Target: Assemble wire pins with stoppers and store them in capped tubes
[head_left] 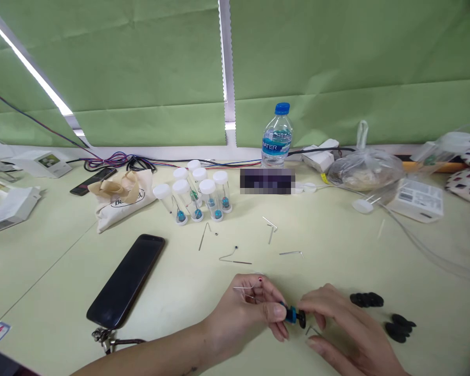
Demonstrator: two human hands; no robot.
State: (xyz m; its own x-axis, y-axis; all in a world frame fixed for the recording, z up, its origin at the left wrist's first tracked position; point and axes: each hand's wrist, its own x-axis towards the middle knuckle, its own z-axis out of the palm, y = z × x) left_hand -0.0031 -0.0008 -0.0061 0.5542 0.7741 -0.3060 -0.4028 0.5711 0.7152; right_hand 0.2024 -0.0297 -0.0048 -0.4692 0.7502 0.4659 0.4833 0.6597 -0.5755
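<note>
Left hand (254,308) and right hand (337,324) are pinching a small blue-and-black part (293,315) together (near table (62,271) edge), fingers narrowed.

A pixelated patch (267,180) is blurring out whatever is lying on the table (62,261) in front of the bottle (277,134). The left hand (250,310) and right hand (340,326) are covering most of the small blue and black part (293,315) between their fingertips, so its shape is staying unclear, and the right forearm is running off the bottom edge. The keys (104,337) below the phone (127,279) are too small to make out.
</note>
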